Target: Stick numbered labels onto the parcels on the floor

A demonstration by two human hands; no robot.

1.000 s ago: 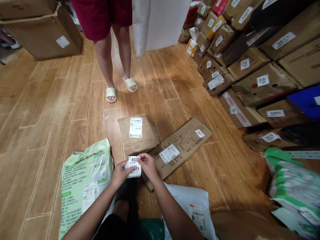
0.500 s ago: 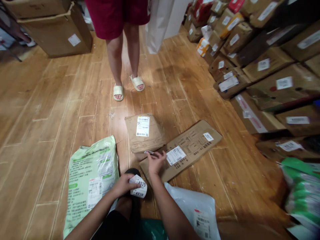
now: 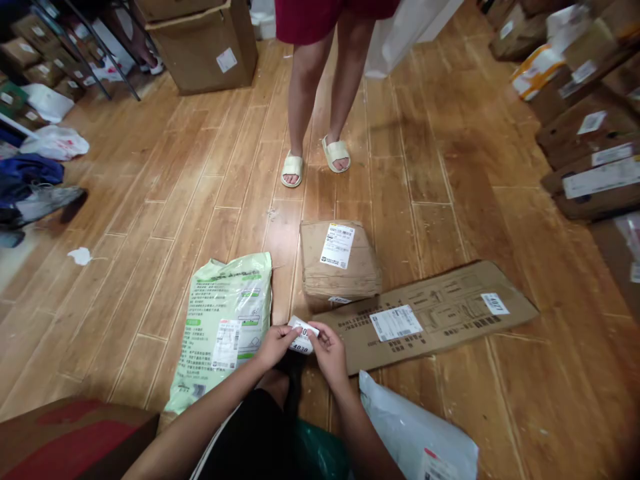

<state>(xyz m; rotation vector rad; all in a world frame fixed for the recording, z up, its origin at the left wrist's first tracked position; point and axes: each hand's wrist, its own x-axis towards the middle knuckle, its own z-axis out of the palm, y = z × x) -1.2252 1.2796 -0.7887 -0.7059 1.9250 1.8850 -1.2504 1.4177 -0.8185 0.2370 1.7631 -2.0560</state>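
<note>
Between my hands is a strip of white number labels (image 3: 302, 346), with 4030 readable on its lower part. My left hand (image 3: 277, 345) is closed on its left side, thumb on top. The fingers of my right hand (image 3: 330, 350) pinch its right edge. Just beyond lies a small brown carton (image 3: 337, 270) with a shipping label on top and a small number label (image 3: 340, 300) on its near edge. To the right a long flat cardboard package (image 3: 445, 300) bears a shipping label and a number label. A pale green printed bag (image 3: 225, 300) lies left of my hands.
A light blue mailer bag (image 3: 415, 427) and a dark green bag (image 3: 320, 450) lie close to my legs. A person in sandals (image 3: 292, 168) stands beyond the carton. Parcels (image 3: 585, 127) are piled on the right, and a large carton (image 3: 205, 53) stands at the back left.
My right hand has come back from the small carton to the label strip, and a small label now shows on the carton's near edge. The view has swung left.
</note>
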